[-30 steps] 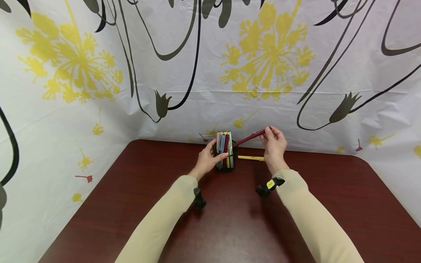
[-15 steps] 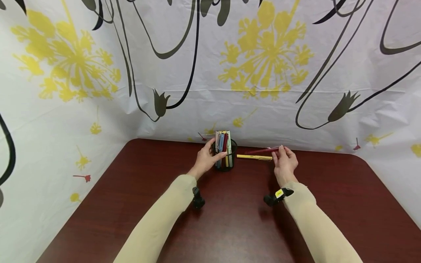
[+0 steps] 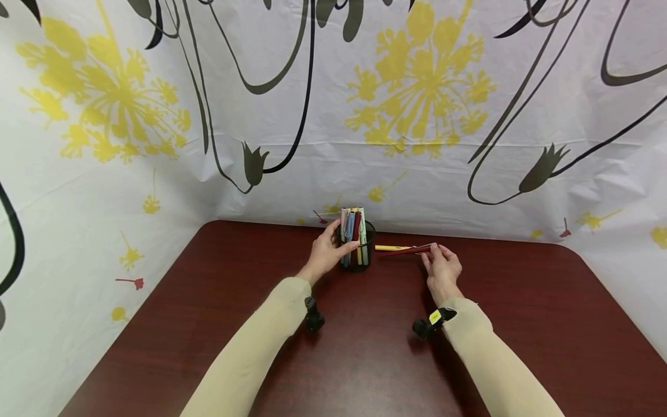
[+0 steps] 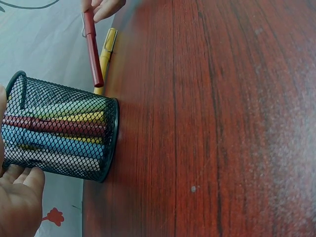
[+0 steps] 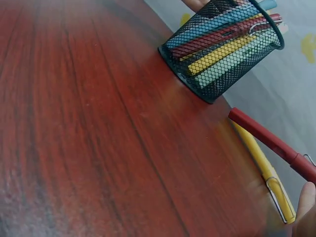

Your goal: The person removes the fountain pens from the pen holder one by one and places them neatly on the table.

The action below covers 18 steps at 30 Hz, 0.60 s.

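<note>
My left hand (image 3: 324,255) grips a black mesh pen cup (image 4: 47,94) at the back of the table, fingers on one side and thumb across the front. Inside stand several pens in pink, blue, dark red, yellow and pale green, seen through the mesh in both wrist views. A dark red capped pen (image 5: 274,142) with a metal clip is pinched by its clip end in my right hand (image 3: 443,271), to the right of the cup. Its free end points at the cup, apart from it. Just behind and below it, a yellow pen (image 5: 257,157) lies on the table.
The dark wood table (image 3: 333,359) ends right behind the cup and the yellow pen. A white cloth (image 3: 312,127) printed with yellow flowers and dark stems hangs along the back and left.
My right hand has lowered the red pen from a raised slant beside the cup, swung right, then come slightly forward and left, over the yellow pen. My left hand stays on the cup.
</note>
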Available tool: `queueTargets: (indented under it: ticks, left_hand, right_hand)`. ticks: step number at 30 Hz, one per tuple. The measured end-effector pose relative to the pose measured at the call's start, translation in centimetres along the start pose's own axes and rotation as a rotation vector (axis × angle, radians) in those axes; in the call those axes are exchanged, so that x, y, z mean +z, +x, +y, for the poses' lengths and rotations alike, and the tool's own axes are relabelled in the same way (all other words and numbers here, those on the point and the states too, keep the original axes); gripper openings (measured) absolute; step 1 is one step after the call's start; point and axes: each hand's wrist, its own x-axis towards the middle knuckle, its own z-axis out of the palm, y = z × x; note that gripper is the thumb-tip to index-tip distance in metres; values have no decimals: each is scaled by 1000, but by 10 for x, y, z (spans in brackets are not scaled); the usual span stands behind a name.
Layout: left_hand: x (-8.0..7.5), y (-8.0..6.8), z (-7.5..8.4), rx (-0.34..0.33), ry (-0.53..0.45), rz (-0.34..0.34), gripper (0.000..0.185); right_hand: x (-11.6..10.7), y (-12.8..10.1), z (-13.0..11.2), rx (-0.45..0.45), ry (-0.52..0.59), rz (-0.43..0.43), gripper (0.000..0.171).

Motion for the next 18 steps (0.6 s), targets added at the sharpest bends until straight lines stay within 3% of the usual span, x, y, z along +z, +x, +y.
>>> queueTargets:
  ticks: [10,18]
  left_hand:
    - [-1,0,0,7,-13,-7,80]
    - [-1,0,0,1,-8,-7,79]
  right_hand:
    - [-4,-2,4,-18,-41,-18,12]
    - [-9,-4,0,-33,-173,-86,19]
